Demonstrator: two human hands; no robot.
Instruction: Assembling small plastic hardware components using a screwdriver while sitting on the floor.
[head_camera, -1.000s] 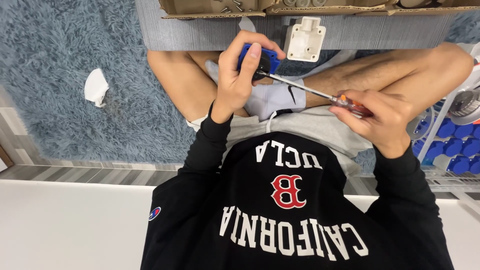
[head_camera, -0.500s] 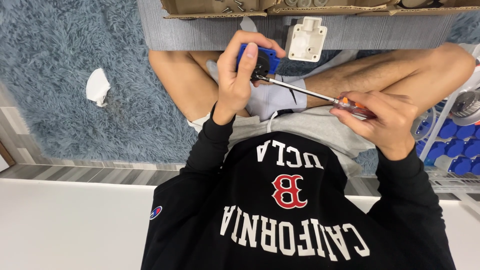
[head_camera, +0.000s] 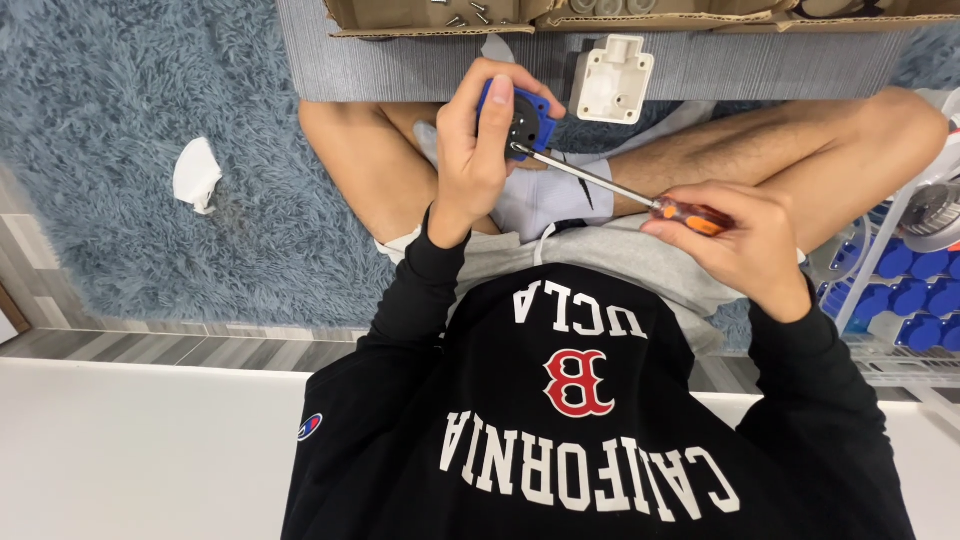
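My left hand is raised over my crossed legs and grips a small blue socket part with a dark round face. My right hand holds the orange handle of a screwdriver. Its metal shaft slants up and to the left, and its tip touches the dark face of the blue part. My left thumb and fingers wrap the part's edges and hide much of it.
A white plastic socket housing lies on the grey mat beyond my knees. An open cardboard box with screws runs along the top edge. A white wire basket of blue parts stands at the right. A crumpled white scrap lies on the blue shaggy rug.
Both hands hold nearly the same pose. The screwdriver tip stays on the blue part, and my right hand has shifted only slightly on the handle.
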